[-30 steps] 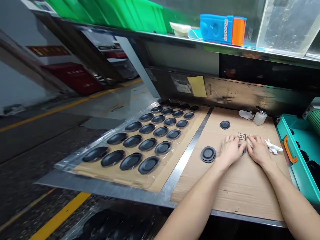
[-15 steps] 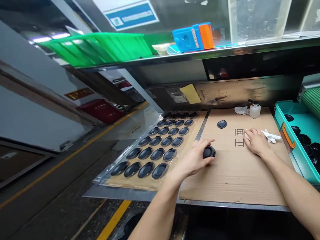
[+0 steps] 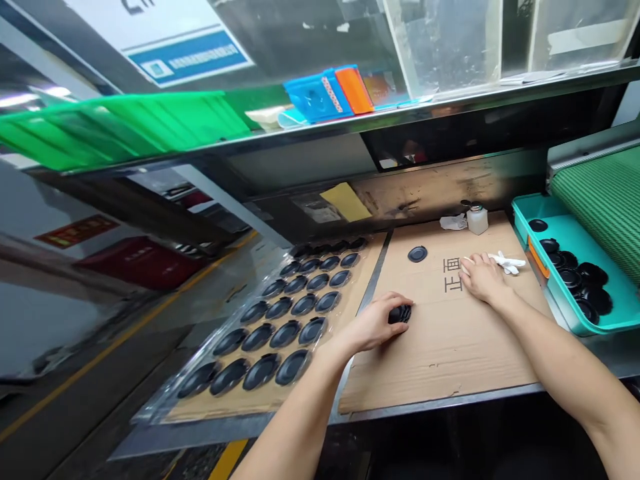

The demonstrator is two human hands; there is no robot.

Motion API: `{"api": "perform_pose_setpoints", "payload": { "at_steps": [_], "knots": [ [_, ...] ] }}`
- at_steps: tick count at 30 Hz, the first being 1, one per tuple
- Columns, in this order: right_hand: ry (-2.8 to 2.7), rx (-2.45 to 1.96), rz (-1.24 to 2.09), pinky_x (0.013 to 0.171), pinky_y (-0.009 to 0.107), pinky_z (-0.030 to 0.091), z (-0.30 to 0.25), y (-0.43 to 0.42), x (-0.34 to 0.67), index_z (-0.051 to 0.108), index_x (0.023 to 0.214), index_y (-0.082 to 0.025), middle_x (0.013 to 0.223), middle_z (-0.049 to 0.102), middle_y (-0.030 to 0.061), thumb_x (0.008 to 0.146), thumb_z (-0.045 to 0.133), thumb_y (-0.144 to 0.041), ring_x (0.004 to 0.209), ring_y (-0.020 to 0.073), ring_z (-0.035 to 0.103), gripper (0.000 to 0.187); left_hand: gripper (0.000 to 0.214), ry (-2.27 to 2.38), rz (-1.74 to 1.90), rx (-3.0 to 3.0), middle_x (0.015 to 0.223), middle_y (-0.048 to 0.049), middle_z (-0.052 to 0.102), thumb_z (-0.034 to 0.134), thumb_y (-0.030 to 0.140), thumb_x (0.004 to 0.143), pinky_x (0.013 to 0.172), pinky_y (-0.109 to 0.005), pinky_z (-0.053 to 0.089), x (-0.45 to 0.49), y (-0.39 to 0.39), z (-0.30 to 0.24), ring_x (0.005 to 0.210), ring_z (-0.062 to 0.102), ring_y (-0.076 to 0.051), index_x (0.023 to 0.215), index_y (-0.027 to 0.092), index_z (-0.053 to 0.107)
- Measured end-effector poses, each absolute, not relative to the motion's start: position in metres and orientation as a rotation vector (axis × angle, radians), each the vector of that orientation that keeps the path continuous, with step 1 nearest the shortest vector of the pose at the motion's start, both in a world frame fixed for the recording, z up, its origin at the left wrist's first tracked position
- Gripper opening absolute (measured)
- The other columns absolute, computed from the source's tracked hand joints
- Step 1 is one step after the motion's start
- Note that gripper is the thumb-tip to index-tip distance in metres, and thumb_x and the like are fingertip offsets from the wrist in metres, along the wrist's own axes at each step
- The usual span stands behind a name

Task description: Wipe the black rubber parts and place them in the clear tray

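Observation:
My left hand (image 3: 376, 325) is curled over a small stack of black round caps (image 3: 401, 313) on the cardboard sheet (image 3: 450, 347), close to its left edge. My right hand (image 3: 481, 277) rests on the cardboard further right, fingers bent around a pale object that I cannot make out, beside a white cloth (image 3: 506, 261). One single black cap (image 3: 417, 253) lies alone on the cardboard behind both hands.
A clear plastic tray (image 3: 273, 320) filled with rows of black caps lies to the left. A teal bin (image 3: 570, 273) with more caps stands at the right, by a green conveyor (image 3: 600, 193). A small white bottle (image 3: 477, 218) stands at the back. A shelf with green bins hangs overhead.
My left hand left my right hand, moved left and closed over the stack of black caps. The right hand stayed put. The camera view has swung left and tilted.

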State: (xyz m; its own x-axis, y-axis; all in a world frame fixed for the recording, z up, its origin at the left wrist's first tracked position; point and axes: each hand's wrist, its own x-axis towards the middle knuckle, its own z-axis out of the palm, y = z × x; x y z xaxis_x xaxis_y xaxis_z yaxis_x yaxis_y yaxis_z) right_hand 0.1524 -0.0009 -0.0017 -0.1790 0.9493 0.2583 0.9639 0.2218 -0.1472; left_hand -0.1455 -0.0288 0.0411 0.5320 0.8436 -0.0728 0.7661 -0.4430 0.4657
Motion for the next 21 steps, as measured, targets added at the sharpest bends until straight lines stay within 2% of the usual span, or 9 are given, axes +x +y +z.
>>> {"api": "perform_pose_setpoints", "payload": {
  "at_steps": [9, 14, 16, 18, 21],
  "knots": [
    [-2.202, -1.798, -0.011, 0.096, 0.044, 0.036, -0.001, -0.004, 0.149, 0.06, 0.123, -0.022, 0.122, 0.06, 0.0133, 0.101, 0.042, -0.039, 0.114, 0.0293, 0.046, 0.034, 0.045, 1.34, 0.14, 2.398, 0.128, -0.0084, 0.067, 0.064, 0.038, 0.075, 0.108, -0.041, 0.046, -0.155, -0.035, 0.032, 0.122, 0.061, -0.031, 0.117, 0.025, 0.071],
    [-2.25, -1.725, 0.005, 0.096, 0.047, 0.038, -0.003, -0.005, 0.146, 0.062, 0.119, -0.02, 0.118, 0.062, 0.0136, 0.096, 0.047, -0.031, 0.112, 0.0301, 0.048, 0.029, 0.078, 1.587, 0.152, 2.515, 0.15, -0.0168, 0.05, 0.068, 0.061, 0.071, 0.111, -0.054, 0.041, -0.143, -0.026, 0.035, 0.139, 0.044, -0.042, 0.138, 0.022, 0.059],
    [-2.259, -1.69, 0.02, 0.096, 0.048, 0.039, -0.006, -0.006, 0.142, 0.062, 0.118, -0.019, 0.119, 0.062, 0.0141, 0.095, 0.048, -0.029, 0.113, 0.0305, 0.048, 0.029, 0.073, 1.556, 0.299, 2.614, 0.15, -0.0175, 0.05, 0.06, 0.065, 0.079, 0.112, -0.056, 0.038, -0.112, -0.019, 0.05, 0.139, 0.045, -0.04, 0.137, 0.02, 0.059],
    [-2.248, -1.681, 0.063, 0.098, 0.049, 0.039, -0.009, -0.005, 0.139, 0.063, 0.118, -0.019, 0.121, 0.062, 0.0146, 0.095, 0.047, -0.029, 0.116, 0.0313, 0.048, 0.029, 0.06, 1.382, 0.494, 2.711, 0.141, -0.0152, 0.059, 0.053, 0.061, 0.088, 0.113, -0.051, 0.039, -0.064, -0.014, 0.071, 0.133, 0.051, -0.035, 0.131, 0.02, 0.061],
    [-2.196, -1.637, 0.118, 0.108, 0.055, 0.035, -0.011, 0.006, 0.139, 0.06, 0.127, -0.018, 0.133, 0.058, 0.0154, 0.094, 0.051, -0.03, 0.127, 0.0334, 0.044, 0.036, 0.044, 1.043, 0.636, 2.809, 0.126, -0.0105, 0.068, 0.05, 0.052, 0.094, 0.108, -0.044, 0.044, 0.029, -0.012, 0.103, 0.123, 0.057, -0.029, 0.121, 0.021, 0.066]
  ]
}}
